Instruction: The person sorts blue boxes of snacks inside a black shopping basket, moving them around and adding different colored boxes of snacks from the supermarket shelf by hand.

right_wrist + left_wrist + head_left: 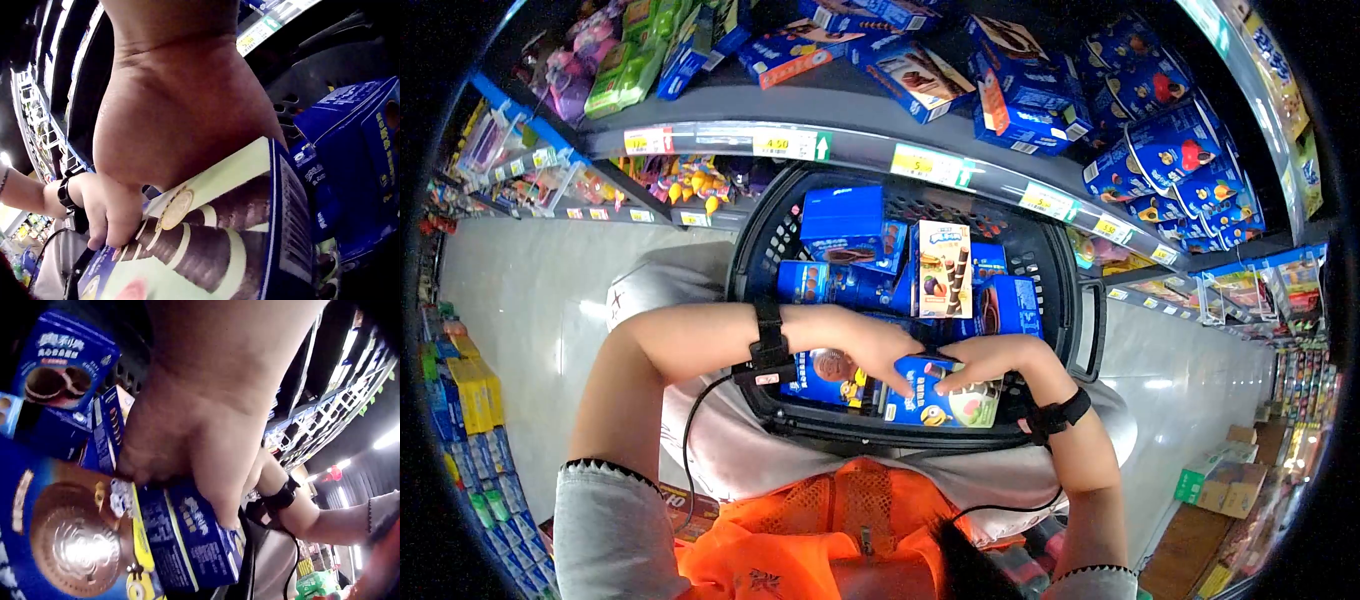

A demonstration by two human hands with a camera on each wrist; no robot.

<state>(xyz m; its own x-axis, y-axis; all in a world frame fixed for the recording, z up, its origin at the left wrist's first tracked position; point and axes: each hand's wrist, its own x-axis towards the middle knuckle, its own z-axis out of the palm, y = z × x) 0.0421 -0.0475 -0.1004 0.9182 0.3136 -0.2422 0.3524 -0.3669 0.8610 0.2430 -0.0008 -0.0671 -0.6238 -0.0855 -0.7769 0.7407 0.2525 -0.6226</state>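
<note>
Low in the black shopping basket (870, 435), my two hands hold one blue and pale green biscuit box (965, 410) printed with dark wafer rolls. The left hand (875, 345) grips its left part, thumb over the top face. From the other side the right hand (1000, 358) grips it, thumb also on the printed face; its other fingers are hidden behind the box. Beside the left hand lies a blue box with a round chocolate biscuit (81, 544). A white wafer-roll box (943, 268) and several blue boxes (842, 212) fill the basket further back.
A shelf edge with price labels (930, 165) runs just behind the basket. Above it stand blue biscuit boxes (912, 78) and blue tubs (1170, 150). Cartons (1225, 475) sit on the floor at right, and stacked packs (485, 470) at left.
</note>
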